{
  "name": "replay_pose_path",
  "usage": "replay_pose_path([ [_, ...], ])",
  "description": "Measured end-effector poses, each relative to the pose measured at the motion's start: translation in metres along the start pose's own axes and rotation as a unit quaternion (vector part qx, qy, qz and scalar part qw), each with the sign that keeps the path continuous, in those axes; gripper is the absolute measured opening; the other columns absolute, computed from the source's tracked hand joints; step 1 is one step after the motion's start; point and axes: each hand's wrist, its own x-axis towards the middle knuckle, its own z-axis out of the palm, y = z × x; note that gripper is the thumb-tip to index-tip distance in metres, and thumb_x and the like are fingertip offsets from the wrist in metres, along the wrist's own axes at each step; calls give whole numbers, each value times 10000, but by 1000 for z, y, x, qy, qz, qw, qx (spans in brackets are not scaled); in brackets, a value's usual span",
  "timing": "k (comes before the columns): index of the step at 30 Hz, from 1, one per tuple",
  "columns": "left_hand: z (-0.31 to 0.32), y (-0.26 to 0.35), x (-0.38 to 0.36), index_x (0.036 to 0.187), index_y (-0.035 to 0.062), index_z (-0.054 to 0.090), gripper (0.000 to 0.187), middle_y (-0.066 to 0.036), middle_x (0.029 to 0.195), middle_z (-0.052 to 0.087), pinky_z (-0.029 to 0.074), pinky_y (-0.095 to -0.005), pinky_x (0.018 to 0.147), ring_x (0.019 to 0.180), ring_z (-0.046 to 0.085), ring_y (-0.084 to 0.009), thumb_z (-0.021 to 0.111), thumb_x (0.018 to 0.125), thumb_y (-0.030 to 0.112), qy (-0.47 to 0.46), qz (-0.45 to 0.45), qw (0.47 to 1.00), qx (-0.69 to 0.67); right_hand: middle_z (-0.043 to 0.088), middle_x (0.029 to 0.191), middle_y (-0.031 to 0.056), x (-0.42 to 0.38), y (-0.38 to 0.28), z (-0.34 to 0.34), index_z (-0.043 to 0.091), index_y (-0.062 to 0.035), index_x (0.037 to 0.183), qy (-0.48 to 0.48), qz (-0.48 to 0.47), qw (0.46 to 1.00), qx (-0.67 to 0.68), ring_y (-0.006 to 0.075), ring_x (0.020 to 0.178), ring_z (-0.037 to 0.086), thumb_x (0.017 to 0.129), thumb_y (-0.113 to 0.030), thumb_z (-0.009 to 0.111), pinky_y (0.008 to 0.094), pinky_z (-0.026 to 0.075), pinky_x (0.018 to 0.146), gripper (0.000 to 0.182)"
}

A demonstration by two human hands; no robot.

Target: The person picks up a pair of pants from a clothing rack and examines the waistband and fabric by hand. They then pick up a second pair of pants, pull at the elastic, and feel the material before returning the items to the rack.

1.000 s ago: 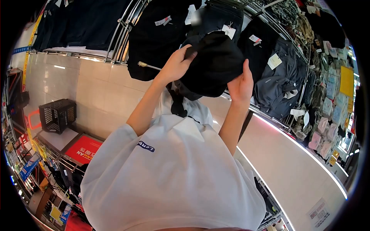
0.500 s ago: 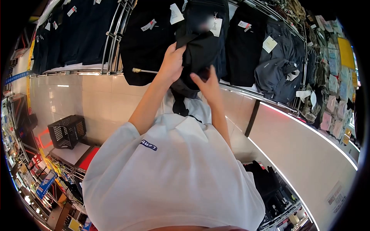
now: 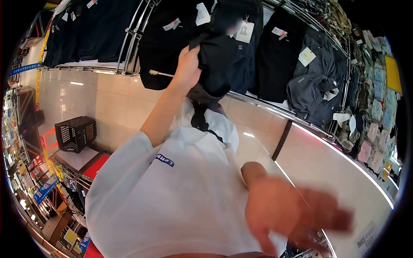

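My left hand (image 3: 188, 68) is closed on the edge of a black garment (image 3: 217, 56), which hangs down in folds at the front of the rack; its exact kind is hard to make out. A white paper tag (image 3: 244, 32) hangs by a string at the upper part of this dark clothing. Low on the right, my right hand (image 3: 279, 210) is blurred by motion in front of my white shirt (image 3: 185, 202). Its fingers stretch out to the right with the thumb apart, and nothing shows in it.
Dark garments with tags lie along the metal rack (image 3: 275, 108), including a grey one (image 3: 316, 86) on the right. A black plastic basket (image 3: 76, 134) stands at the left beyond the tiled floor (image 3: 122, 103). Packaged goods (image 3: 374, 99) hang at the far right.
My right hand has left the black garment and swung down and right, close to the camera. My left hand keeps its hold. The view has shifted slightly.
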Motion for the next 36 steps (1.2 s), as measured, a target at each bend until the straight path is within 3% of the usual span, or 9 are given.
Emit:
replay_pose_path([
  [1,0,-3,2,1256,-27,549,310,-150,1231,628,483,-379,1002,1133,617,-258,441,1016,137,-4,5,1000,1,483,1393,215,16,-3,-8,468,-56,1385,-1,-176,953,-246,265,1281,515,1009,-244,425,326,452,1026,423],
  [3,-2,-11,5,1269,-27,534,324,-147,1224,627,494,-370,984,1122,623,-254,445,1008,143,-11,16,1000,2,638,1256,184,53,-15,-32,590,77,1260,0,-466,605,-645,275,1206,593,1029,10,400,301,470,1055,307],
  [5,7,-11,2,1256,-27,538,315,-147,1222,628,496,-374,983,1128,620,-256,447,1004,139,-10,15,1000,3,669,1177,209,87,-37,-52,652,117,1122,-143,-656,325,-666,236,1081,660,1022,7,419,237,508,996,276],
  [9,3,-18,6,1244,-28,542,305,-143,1231,623,496,-378,984,1132,618,-253,446,1003,133,-11,16,1000,14,659,1202,190,91,-54,-37,637,106,1149,7,-602,-204,-772,224,1110,641,1027,1,392,240,489,1012,293],
  [13,9,-15,10,1258,-29,538,313,-151,1238,619,493,-381,989,1137,616,-255,447,1003,128,-19,16,999,21,650,1227,172,84,-59,-25,622,94,1176,32,-523,-392,-756,212,1139,623,1032,-4,365,243,469,1028,310],
  [30,-22,5,31,1274,-12,545,312,-115,1222,631,489,-323,972,1110,619,-206,439,1024,143,-27,-8,999,-43,609,1331,93,44,-107,9,557,46,1292,82,-478,-533,-693,163,1262,546,1054,-27,250,256,387,1096,396],
  [32,-31,2,36,1266,-16,545,308,-108,1202,635,493,-305,952,1080,626,-193,460,1014,139,-37,4,997,-64,604,1344,84,44,-112,6,550,41,1306,71,-521,-478,-704,157,1277,537,1056,-30,236,257,377,1104,407],
  [35,-40,-3,42,1265,-20,544,309,-111,1198,635,492,-307,948,1075,625,-191,464,1010,133,-47,14,996,-70,599,1350,96,47,-112,8,543,60,1304,12,-646,-115,-754,162,1273,540,1060,-26,213,242,376,1108,419],
  [36,-38,1,39,1260,-19,544,304,-112,1188,638,491,-304,945,1071,625,-191,464,1010,133,-56,9,996,-69,599,1349,97,44,-114,14,544,59,1303,11,-642,-109,-759,162,1272,540,1060,-27,216,241,378,1106,418],
])
